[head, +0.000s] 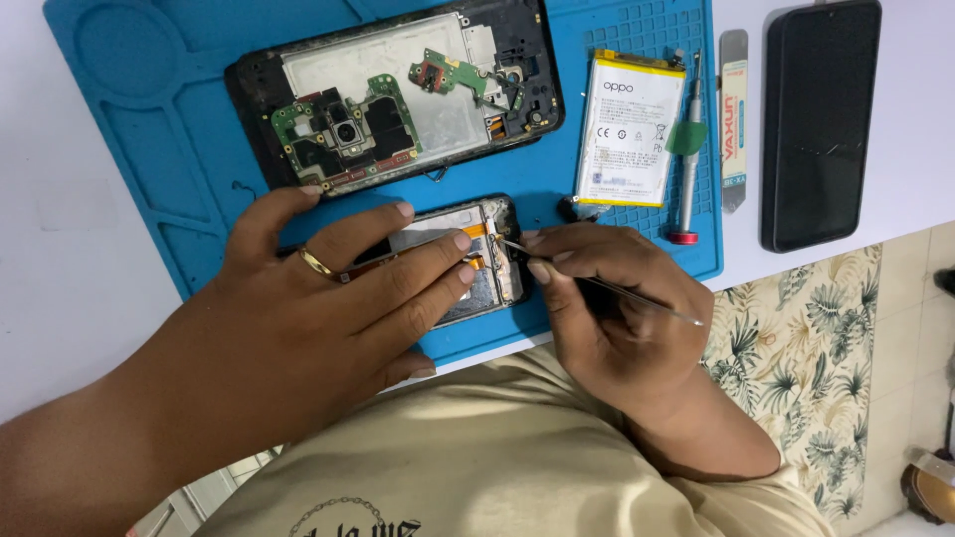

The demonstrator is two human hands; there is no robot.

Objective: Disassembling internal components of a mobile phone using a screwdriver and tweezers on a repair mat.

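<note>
Near the blue mat's front edge, the opened phone is pinned flat by the left hand; tweezers, pinched in the right hand, are aimed leftward at its right end.

Both forearms are bare from the wrist back, with no sleeve or cuff reaching them. The left hand wears one ornament: a gold ring on a middle finger, a slim band with a small raised setting that sits just behind the knuckle. The right hand wears no ring or strap. Fingernails on both hands are short and plain. Behind the wrists, below both hands, the torso is covered by a beige shirt of soft cloth, with part of a dark chain-shaped print on its chest at the lower edge.
</note>
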